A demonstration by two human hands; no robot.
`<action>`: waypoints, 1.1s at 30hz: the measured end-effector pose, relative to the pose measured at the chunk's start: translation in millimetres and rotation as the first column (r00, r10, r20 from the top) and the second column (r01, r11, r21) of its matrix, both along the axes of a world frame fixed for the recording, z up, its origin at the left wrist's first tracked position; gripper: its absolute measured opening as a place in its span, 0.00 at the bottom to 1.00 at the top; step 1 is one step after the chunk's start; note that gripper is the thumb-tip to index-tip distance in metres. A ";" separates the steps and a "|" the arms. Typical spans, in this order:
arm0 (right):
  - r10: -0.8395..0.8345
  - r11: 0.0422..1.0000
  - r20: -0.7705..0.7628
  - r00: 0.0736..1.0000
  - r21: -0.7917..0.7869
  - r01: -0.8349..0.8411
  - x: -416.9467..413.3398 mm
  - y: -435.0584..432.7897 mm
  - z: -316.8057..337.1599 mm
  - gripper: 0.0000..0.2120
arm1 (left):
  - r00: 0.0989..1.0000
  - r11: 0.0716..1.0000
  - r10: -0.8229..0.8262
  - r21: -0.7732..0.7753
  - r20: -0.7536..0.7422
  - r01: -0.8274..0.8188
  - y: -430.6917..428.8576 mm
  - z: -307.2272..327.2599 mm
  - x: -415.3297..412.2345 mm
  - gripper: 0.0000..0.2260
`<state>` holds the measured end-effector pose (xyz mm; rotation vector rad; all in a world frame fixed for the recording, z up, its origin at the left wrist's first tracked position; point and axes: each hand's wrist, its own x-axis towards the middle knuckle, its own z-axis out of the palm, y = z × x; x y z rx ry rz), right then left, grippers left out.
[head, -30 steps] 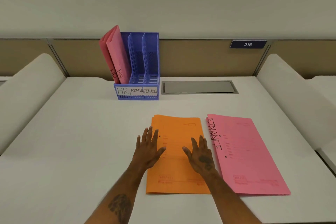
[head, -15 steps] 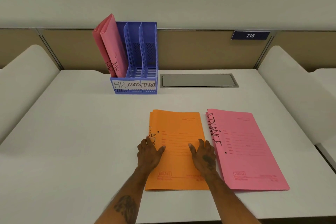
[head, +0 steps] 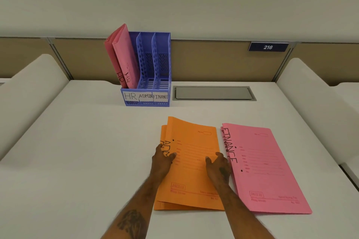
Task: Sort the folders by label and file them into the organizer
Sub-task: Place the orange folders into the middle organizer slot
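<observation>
Orange folders marked ADMIN point(head: 194, 165) lie stacked on the white desk in front of me. My left hand point(head: 162, 161) grips the top folder's left edge and my right hand point(head: 219, 167) grips its right edge; its far left corner is lifted off the folder beneath. To the right lie pink folders marked FINANCE point(head: 264, 169), flat on the desk. At the back stands a blue organizer point(head: 147, 95) with slots labelled HR, ADMIN and FINANCE. Two pink HR folders point(head: 122, 58) lean in the HR slot; the other two slots hold nothing.
A grey metal cable hatch point(head: 213, 93) is set into the desk right of the organizer. Padded white dividers point(head: 29, 91) flank the desk on both sides. A tan partition with a plate reading 216 point(head: 268, 47) runs along the back.
Both hands slid back from flat on the orange stack to its side edges and closed on the top folder, whose far corner has risen. The ADMIN lettering now shows.
</observation>
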<state>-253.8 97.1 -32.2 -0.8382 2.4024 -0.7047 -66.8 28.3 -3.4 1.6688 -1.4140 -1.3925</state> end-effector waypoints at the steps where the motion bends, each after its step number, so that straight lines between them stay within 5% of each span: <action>1: 0.017 1.000 0.009 1.000 0.013 -0.017 -0.9 -0.4 1.1 0.27 | 1.000 1.000 -0.006 -0.009 -0.009 0.006 -1.3 2.2 -0.3 0.27; 6: 0.101 0.993 -0.010 0.995 0.062 -0.100 -3.2 -10.5 20.2 0.29 | 0.997 0.996 -0.069 -0.064 -0.046 0.066 -7.9 28.1 -3.9 0.14; 14: 0.341 0.904 -0.094 0.935 -0.241 -0.353 24.5 -85.5 144.2 0.27 | 0.996 0.964 -0.007 -0.265 -0.090 -0.017 -15.9 93.2 -11.4 0.17; 23: 0.377 0.813 -0.326 0.867 -0.333 -0.478 82.2 -146.4 290.8 0.44 | 0.992 0.782 0.114 -0.620 0.053 -0.057 -22.8 133.6 -3.5 0.11; 26: 0.334 0.811 -0.345 0.877 -0.368 -0.454 94.1 -161.9 306.9 0.40 | 0.983 0.735 0.165 -0.675 0.081 -0.068 -24.7 141.4 4.1 0.10; 29: 0.301 0.830 -0.377 0.876 -0.349 -0.436 107.5 -167.3 321.4 0.24 | 0.977 0.718 0.181 -0.695 0.114 -0.052 -29.5 145.6 15.8 0.11; 33: 0.300 0.823 -0.338 0.892 -0.381 -0.421 129.9 -178.7 330.0 0.27 | 0.984 0.689 0.116 -0.724 0.138 0.020 -45.5 145.9 37.8 0.12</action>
